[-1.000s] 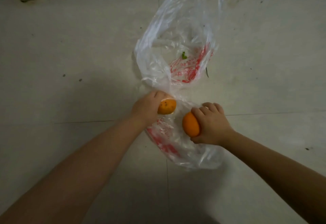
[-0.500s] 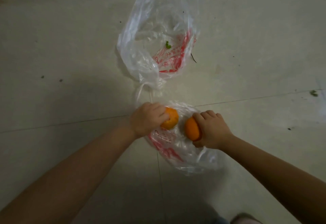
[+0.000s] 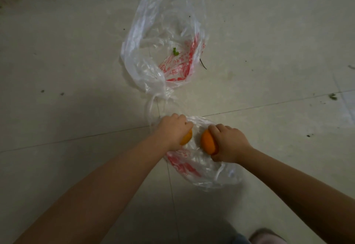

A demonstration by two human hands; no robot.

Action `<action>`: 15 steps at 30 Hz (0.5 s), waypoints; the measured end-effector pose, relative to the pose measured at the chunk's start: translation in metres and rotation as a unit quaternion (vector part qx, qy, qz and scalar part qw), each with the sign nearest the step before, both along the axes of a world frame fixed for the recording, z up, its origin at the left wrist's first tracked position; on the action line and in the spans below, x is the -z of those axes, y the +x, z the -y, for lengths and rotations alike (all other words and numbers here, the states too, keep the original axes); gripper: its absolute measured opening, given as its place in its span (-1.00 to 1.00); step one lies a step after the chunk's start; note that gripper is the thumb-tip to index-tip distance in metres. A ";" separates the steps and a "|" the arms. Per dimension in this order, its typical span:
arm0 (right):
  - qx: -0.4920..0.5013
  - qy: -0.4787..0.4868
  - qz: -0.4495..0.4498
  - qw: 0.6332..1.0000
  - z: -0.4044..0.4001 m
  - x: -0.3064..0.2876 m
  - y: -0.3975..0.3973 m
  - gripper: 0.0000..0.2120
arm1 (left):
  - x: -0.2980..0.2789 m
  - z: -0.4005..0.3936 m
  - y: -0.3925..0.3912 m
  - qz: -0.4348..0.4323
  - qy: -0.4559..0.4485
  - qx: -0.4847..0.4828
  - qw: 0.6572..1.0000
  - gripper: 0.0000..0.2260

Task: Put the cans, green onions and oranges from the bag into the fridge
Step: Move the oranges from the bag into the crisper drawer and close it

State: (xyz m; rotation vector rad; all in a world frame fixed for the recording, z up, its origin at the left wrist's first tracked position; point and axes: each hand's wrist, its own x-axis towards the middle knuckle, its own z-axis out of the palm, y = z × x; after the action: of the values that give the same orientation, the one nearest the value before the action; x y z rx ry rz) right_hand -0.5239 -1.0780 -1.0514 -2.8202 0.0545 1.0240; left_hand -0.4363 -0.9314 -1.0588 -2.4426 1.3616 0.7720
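Left hand (image 3: 175,131) and right hand (image 3: 229,143) each clamp an orange (image 3: 208,142) over the plastic bag (image 3: 192,168) on the floor; film could snag fingers and drag out, loosening a grip.

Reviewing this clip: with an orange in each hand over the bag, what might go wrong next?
1. Both hands are full: the left hand grips the mostly hidden orange, the right hand the round orange fruit, so none is free for a fridge door.
2. The loose clear plastic bag with red print underfoot could snag or slip.
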 end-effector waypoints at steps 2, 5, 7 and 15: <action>0.000 -0.001 0.002 1.000 -0.001 0.002 -0.001 -0.16 | 0.003 0.001 -0.005 0.033 -0.006 -0.013 0.999 -0.49; 0.020 0.005 -0.002 1.000 -0.003 0.003 -0.003 -0.15 | 0.000 -0.002 -0.006 0.032 -0.059 -0.042 0.997 -0.47; 0.021 0.009 -0.002 1.000 -0.004 0.003 -0.004 -0.16 | -0.006 -0.013 -0.004 -0.010 -0.154 -0.123 0.980 -0.45; -0.053 0.027 0.015 0.998 -0.002 0.001 -0.009 -0.17 | 0.001 -0.040 -0.015 -0.201 -0.242 -0.317 0.895 -0.35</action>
State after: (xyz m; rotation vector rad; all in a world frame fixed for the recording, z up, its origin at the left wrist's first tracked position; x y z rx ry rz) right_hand -0.5324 -1.0758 -1.0520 -2.8152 -0.1254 0.9880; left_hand -0.4517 -0.8914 -1.0601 -3.3450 0.9225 1.2653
